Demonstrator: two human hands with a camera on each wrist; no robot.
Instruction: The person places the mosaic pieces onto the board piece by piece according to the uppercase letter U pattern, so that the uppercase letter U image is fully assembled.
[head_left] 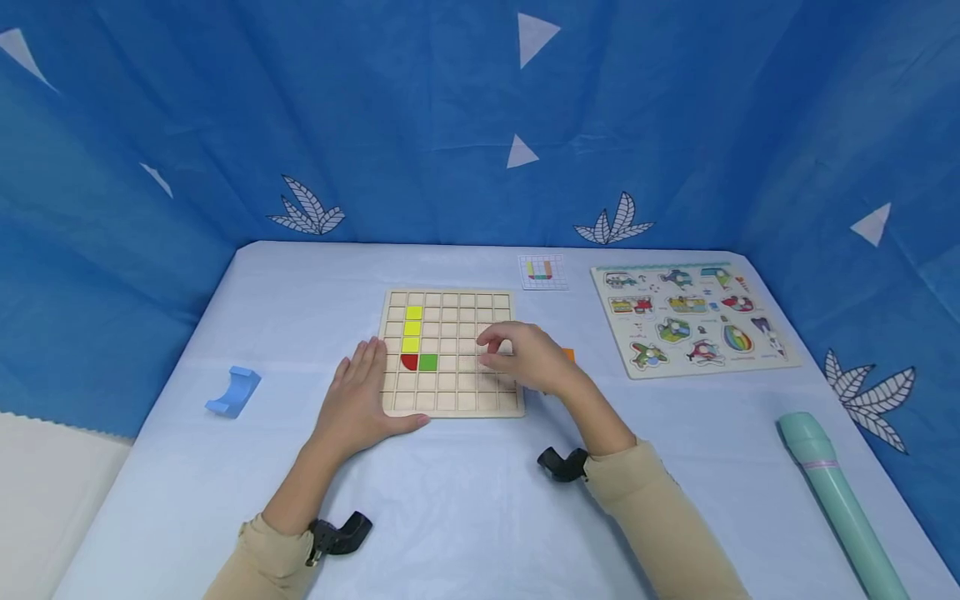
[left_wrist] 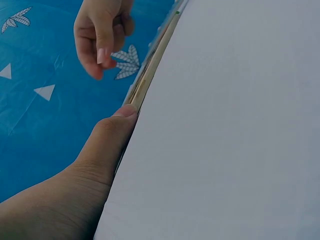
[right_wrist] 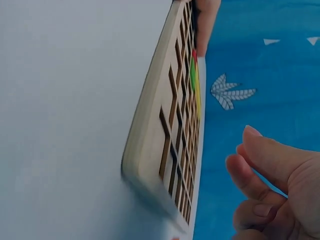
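Note:
A square wooden grid board (head_left: 472, 400) lies on the table. It bears a column of yellow squares (head_left: 412, 328), a red rounded piece (head_left: 409, 362) below them and a green square (head_left: 428, 362) beside the red one. My left hand (head_left: 363, 404) rests at the board's left and front edges, fingers straight and thumb spread. Over the board's right part hovers my right hand (head_left: 528, 354), its fingers loosely bent. In the right wrist view no piece shows between the thumb and fingers (right_wrist: 242, 175). Something orange (head_left: 568, 355) peeks out behind the right hand, mostly hidden.
Behind the board lies a small card (head_left: 543, 272) printed with a coloured U shape. A picture puzzle board (head_left: 705, 358) is at the back right. A green tube-shaped object (head_left: 840, 492) lies at the right edge, a blue curved block (head_left: 234, 392) at the left.

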